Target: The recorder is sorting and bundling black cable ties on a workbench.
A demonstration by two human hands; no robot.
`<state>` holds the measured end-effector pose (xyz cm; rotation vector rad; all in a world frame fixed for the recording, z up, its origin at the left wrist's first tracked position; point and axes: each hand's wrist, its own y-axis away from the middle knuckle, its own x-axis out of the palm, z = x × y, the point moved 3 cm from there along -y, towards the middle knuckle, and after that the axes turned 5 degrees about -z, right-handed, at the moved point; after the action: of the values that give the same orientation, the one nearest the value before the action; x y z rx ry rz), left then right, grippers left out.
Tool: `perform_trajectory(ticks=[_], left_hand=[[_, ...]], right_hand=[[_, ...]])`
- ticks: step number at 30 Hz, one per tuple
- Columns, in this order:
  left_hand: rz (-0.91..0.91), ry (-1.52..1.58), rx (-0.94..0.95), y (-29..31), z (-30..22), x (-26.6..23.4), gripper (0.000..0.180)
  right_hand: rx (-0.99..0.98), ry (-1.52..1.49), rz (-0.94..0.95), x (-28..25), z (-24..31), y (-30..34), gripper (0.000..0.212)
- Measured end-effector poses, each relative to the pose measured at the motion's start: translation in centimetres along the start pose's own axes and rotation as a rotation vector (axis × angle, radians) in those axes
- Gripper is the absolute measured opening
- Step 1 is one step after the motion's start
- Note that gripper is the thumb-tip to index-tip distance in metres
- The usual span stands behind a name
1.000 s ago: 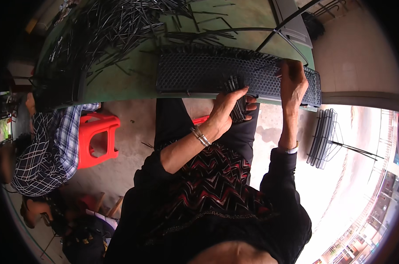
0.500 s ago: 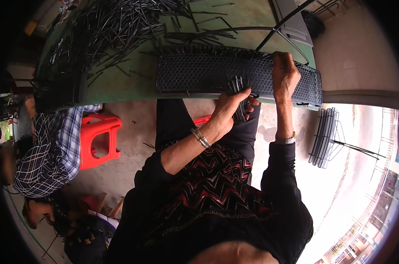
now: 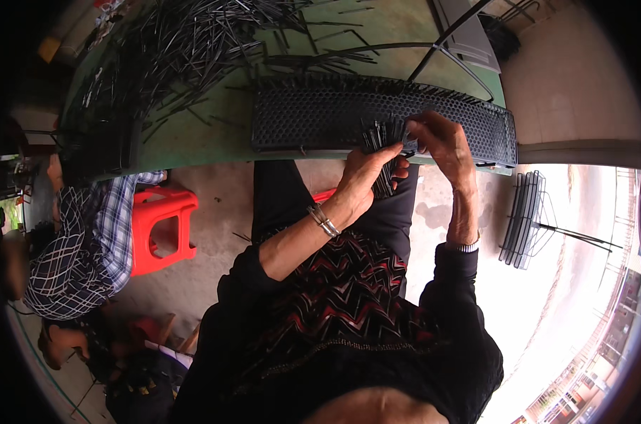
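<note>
Gripping a bundle of thin black sticks (image 3: 377, 134), our left hand (image 3: 363, 167) is clamped round its middle, thumb across the front, the upper ends fanning out. We have the bundle at the near edge of the green surface (image 3: 207, 138), its lower end reaching past that edge toward us. Our right hand (image 3: 445, 143) is raised just beside the upper ends, fingers bent; we cannot tell whether they pinch a stick. Beyond our hands, a long black honeycomb tray (image 3: 306, 124) lies along the near edge, out to the near right corner. Behind it, a black rod (image 3: 447, 35) slants up beside grey panels (image 3: 472, 46) near the right edge. A loose pile of black sticks (image 3: 193, 42) spreads over the surface's far left part. On the floor to our left stands a red stool (image 3: 143, 240), beside a person in checked clothing (image 3: 69, 261).
</note>
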<state>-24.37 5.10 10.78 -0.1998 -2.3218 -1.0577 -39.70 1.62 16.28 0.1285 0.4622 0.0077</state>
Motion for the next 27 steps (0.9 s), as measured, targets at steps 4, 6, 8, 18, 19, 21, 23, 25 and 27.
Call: perform_trajectory(ticks=[4, 6, 8, 18, 19, 21, 23, 25, 27], left_hand=[[0.007, 0.001, 0.006, -0.1, 0.2, 0.3, 0.019], [0.002, 0.030, 0.016, -0.3, 0.0, 0.5, 0.019], [-0.067, 0.038, -0.010, -0.4, 0.0, 0.4, 0.018], [0.026, -0.008, -0.019, -1.1, 0.3, 0.5, 0.017], [0.024, 0.000, -0.022, -1.2, 0.2, 0.5, 0.017], [0.021, 0.009, -0.027, -1.2, 0.3, 0.3, 0.017], [0.035, 0.018, -0.024, -1.1, 0.3, 0.4, 0.017], [0.041, 0.021, -0.028, -1.1, 0.2, 0.7, 0.017], [0.042, 0.025, -0.033, -0.9, 0.3, 0.7, 0.017]], right_hand=[[-0.033, -0.071, -0.002, 0.3, -1.0, 0.3, 0.014], [-0.050, -0.078, 0.007, 0.0, -0.7, -0.1, 0.013], [-0.063, -0.025, -0.313, -1.4, -0.1, -0.2, 0.012], [-0.506, 0.377, -0.819, -2.3, -1.5, -4.3, 0.007], [-0.459, 0.324, -0.760, -2.5, -1.4, -4.6, 0.007], [-0.391, 0.207, -0.655, -2.4, -1.2, -4.6, 0.007], [-0.399, 0.286, -0.652, -2.3, -0.9, -4.0, 0.007], [-0.411, 0.367, -0.650, -2.4, -0.6, -3.9, 0.007], [-0.432, 0.353, -0.669, -2.4, -0.3, -3.6, 0.008]])
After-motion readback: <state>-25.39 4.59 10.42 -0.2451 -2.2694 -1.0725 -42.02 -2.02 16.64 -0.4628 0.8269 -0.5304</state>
